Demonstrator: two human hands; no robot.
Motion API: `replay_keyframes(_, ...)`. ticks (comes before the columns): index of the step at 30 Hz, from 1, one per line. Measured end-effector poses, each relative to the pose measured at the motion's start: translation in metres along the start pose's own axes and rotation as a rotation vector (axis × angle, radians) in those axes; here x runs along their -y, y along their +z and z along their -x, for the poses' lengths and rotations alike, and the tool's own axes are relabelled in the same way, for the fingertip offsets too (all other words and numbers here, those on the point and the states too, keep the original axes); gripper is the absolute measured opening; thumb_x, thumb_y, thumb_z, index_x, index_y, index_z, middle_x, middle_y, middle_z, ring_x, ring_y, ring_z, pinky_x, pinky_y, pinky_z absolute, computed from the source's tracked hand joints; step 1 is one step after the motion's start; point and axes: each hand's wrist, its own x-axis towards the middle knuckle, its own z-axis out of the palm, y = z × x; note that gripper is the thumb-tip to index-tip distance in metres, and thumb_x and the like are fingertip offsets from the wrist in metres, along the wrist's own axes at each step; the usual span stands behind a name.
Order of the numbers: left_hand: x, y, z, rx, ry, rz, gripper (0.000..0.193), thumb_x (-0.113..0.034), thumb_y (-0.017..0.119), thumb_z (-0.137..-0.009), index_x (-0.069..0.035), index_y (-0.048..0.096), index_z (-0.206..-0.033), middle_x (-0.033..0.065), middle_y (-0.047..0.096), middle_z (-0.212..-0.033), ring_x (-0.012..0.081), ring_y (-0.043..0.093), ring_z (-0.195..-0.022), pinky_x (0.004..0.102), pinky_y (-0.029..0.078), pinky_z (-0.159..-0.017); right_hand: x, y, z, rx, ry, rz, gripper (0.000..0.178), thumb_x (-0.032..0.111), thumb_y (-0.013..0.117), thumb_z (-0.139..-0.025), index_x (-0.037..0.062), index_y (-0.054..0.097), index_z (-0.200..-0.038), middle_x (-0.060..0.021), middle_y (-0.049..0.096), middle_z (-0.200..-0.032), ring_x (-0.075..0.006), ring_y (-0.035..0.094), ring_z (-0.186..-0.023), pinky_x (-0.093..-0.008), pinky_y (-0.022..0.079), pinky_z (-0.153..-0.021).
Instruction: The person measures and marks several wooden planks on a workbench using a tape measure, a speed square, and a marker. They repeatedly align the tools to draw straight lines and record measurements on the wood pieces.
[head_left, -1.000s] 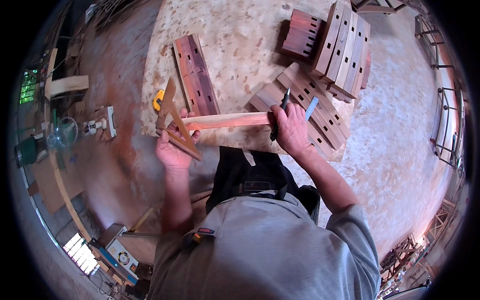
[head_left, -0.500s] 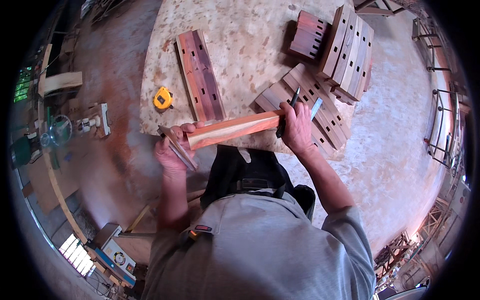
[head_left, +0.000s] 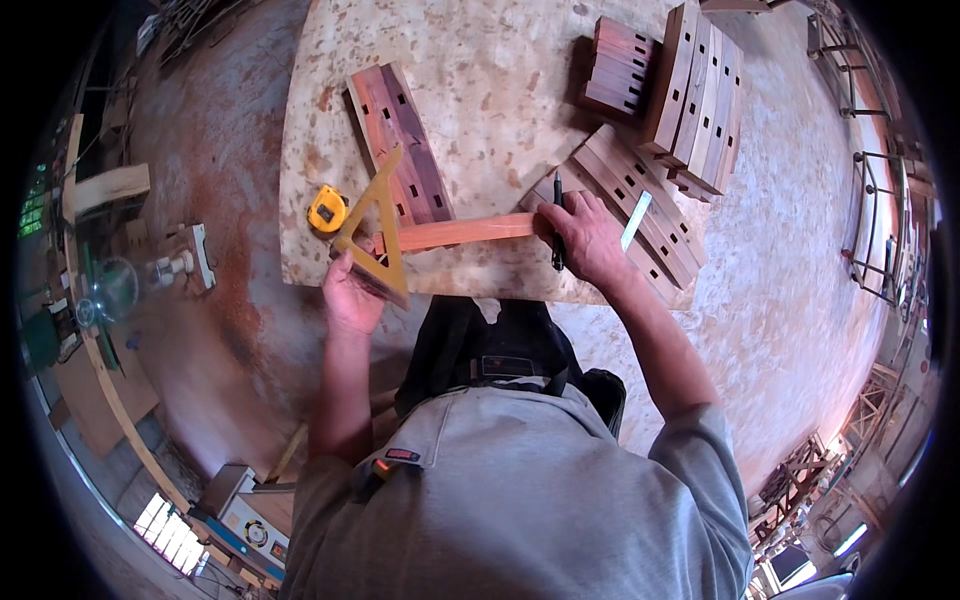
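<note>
My left hand [head_left: 352, 302] is closed on the base of a yellowish triangular square [head_left: 388, 215], which stands tilted at the left end of a reddish wooden strip [head_left: 470, 232]. Part of that end is hidden behind the square. My right hand [head_left: 588, 240] grips the strip's other end and also holds a slim black pen [head_left: 557, 205], pointing away from me. The strip lies across in front of me, over the near part of the table. Just beyond it rest a few joined-up slotted boards [head_left: 400, 135], and a yellow tape measure [head_left: 327, 209] sits left of the square.
Slotted boards [head_left: 625, 185] lie flat at the right of the stained table [head_left: 480, 90], with a metal rule [head_left: 635, 220] on them. Stacked slotted pieces [head_left: 690, 95] rise behind. A machine with a dial [head_left: 250, 525] stands at lower left.
My left hand has turned the square from edge-on to face-up, against the strip's end. The strip has rolled and shifted slightly; my right hand has moved a little left, and the pen is now more upright.
</note>
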Motion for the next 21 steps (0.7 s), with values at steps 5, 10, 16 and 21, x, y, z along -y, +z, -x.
replay_keyframes(5, -0.009, 0.008, -0.003, 0.163, -0.013, 0.007, 0.041, -0.028, 0.056, -0.091, 0.005, 0.061, -0.115, 0.0207, 0.061, -0.126, 0.0387, 0.054, -0.122, 0.0519, 0.042, -0.108, -0.004, -0.002, -0.007, 0.075, -0.01, -0.062, 0.022, 0.025, 0.065, -0.088, 0.0128, 0.061, -0.105, -0.0099, 0.059, -0.088, -0.0313, 0.057, -0.088, -0.0426, 0.046, -0.08)
replay_keyframes(10, -0.022, 0.007, -0.004, 0.24, -0.086, -0.008, 0.046, -0.028, 0.058, -0.089, 0.008, 0.061, -0.117, 0.0272, 0.054, -0.135, 0.0421, 0.051, -0.128, 0.0489, 0.039, -0.112, -0.004, -0.011, -0.012, 0.178, -0.004, -0.093, 0.031, 0.023, 0.069, -0.086, 0.0078, 0.065, -0.112, -0.0117, 0.064, -0.094, -0.0325, 0.062, -0.093, -0.0434, 0.051, -0.084)
replay_keyframes(16, -0.022, 0.013, -0.001, 0.2, -0.059, -0.057, 0.046, -0.03, 0.056, -0.089, 0.006, 0.06, -0.118, 0.0235, 0.058, -0.13, 0.0393, 0.054, -0.124, 0.0467, 0.039, -0.11, -0.01, -0.008, -0.012, 0.161, -0.014, -0.16, 0.029, 0.022, 0.07, -0.085, 0.0063, 0.065, -0.109, -0.0124, 0.066, -0.093, -0.0333, 0.063, -0.091, -0.044, 0.051, -0.082)
replay_keyframes(21, -0.023, 0.014, 0.003, 0.209, -0.04, -0.082, 0.046, -0.029, 0.057, -0.087, 0.005, 0.057, -0.118, 0.0239, 0.058, -0.129, 0.0389, 0.053, -0.124, 0.0459, 0.038, -0.11, -0.015, -0.001, -0.012, 0.176, 0.002, -0.172, 0.025, 0.03, 0.066, -0.089, 0.0121, 0.065, -0.106, -0.012, 0.065, -0.092, -0.033, 0.062, -0.093, -0.0439, 0.05, -0.082)
